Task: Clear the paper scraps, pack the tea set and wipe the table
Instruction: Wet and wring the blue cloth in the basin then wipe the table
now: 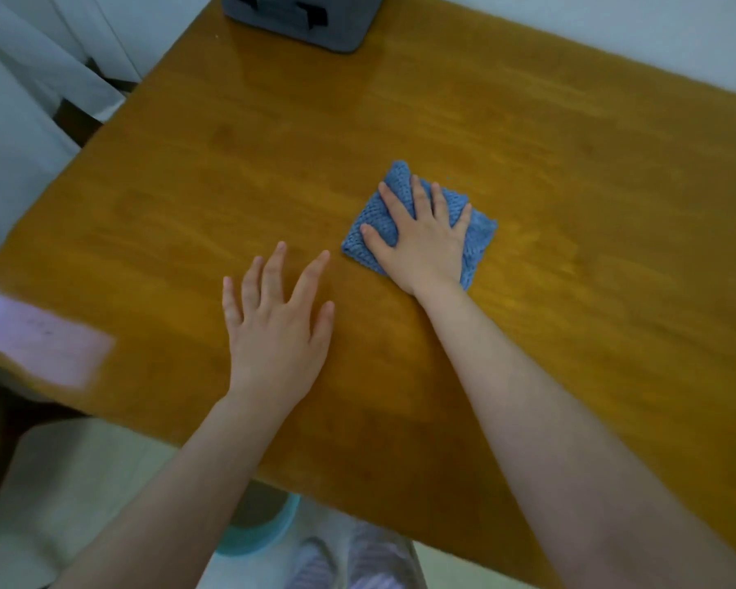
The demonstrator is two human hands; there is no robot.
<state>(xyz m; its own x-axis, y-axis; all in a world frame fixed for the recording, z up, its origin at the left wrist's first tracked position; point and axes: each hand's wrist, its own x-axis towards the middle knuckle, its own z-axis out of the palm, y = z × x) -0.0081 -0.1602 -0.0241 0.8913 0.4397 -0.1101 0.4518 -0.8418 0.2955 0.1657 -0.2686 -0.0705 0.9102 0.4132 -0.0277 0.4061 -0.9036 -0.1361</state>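
Wiping seems to be the step in hand here, and I'd guess it's near the end of the job. The right hand [421, 231] lies flat on a folded blue cloth [476, 235], fingers spread and pressing it onto the wooden table [570, 163], a bit right of center, toward 2 o'clock from the left hand [277, 320]. That left hand rests palm down on bare wood, fingers fanned out, holding nothing. No paper scraps or loose tea things show on the tabletop, so those parts look done to me. A gray case [302, 19] sits at 12 o'clock by the far edge, maybe the packed tea set, can't tell. A blurry pink thing [39, 333] is at 9 o'clock. A teal bin [256, 529] stands below the near edge.
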